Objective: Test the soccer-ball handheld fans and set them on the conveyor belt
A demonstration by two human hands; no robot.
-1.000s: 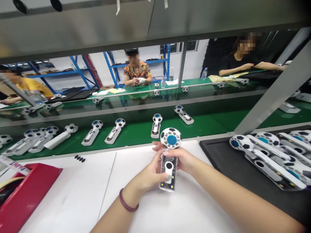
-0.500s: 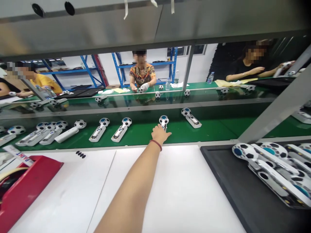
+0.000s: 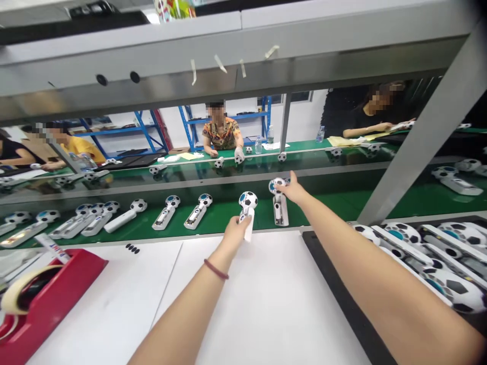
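My left hand (image 3: pixel 233 234) is closed around the handle of a white soccer-ball-headed device (image 3: pixel 248 201), holding it above the near edge of the green belt. Its ball head points up and away from me; fingers hide part of the handle. Farther right, my right hand (image 3: pixel 292 190) grips the ball head of a second such device (image 3: pixel 280 212), thumb raised. That handle points toward me, its open housing showing inner parts. Left of my hands, more devices of this kind (image 3: pixel 198 211) lie on the green belt (image 3: pixel 220 219).
A black tray (image 3: pixel 323 263) at right holds several stacked devices (image 3: pixel 452 284). At left stands a red tape dispenser (image 3: pixel 57 299) beside black oval pads (image 3: pixel 133 248) on the white worktop (image 3: pixel 274 304). A slanted metal post (image 3: pixel 411 126) rises at right. Co-workers sit across the belt.
My left hand has lifted its device and drawn it toward me. My right hand has come into view and holds the neighbouring device, which has turned and shifted left. The camera view has tilted up.
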